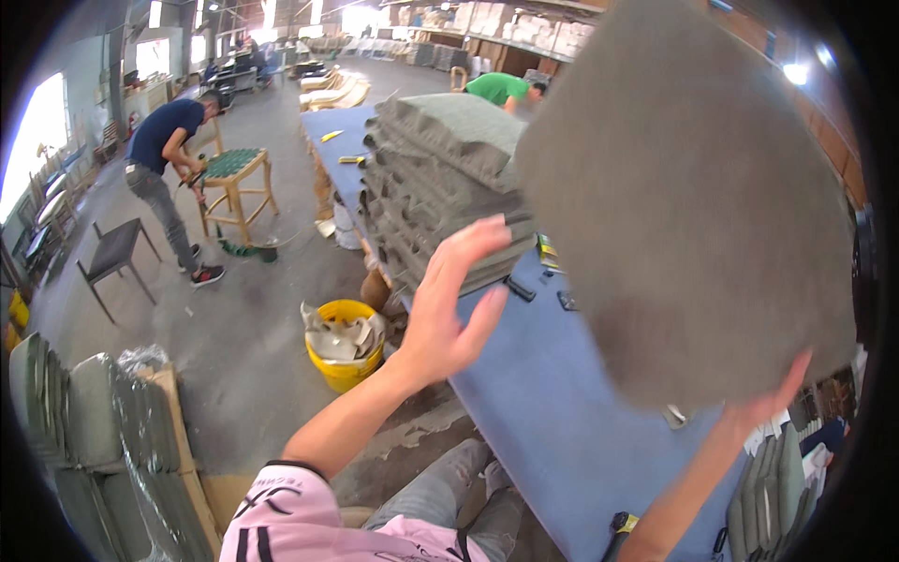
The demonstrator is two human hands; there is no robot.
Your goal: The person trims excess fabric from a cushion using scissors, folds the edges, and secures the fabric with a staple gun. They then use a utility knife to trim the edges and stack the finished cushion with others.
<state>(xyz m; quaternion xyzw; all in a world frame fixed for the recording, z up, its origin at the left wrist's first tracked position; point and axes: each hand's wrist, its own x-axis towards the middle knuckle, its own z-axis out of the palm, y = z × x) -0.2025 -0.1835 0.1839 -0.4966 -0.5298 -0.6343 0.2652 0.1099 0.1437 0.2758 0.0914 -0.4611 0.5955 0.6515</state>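
Note:
A large grey-green upholstered seat cushion (688, 206) is raised over the right side of the table, slightly blurred, with its smooth fabric face toward me. My right hand (770, 398) grips its lower right edge; part of the fingers is hidden behind it. In front of the stack of similar seat cushions (445, 140), my left hand (448, 314) is raised with fingers and thumb apart, holding nothing. Those stacked cushions show folded, ruffled fabric edges. They rest on the blue-topped worktable (562, 403).
A yellow bucket of scraps (346, 370) stands on the floor left of the table. Wrapped cushions (122, 421) are piled lower left. A dark hand tool (620, 529) lies at the table's near edge. One person (169, 140) works on a chair; another (501, 89) bends behind the stack.

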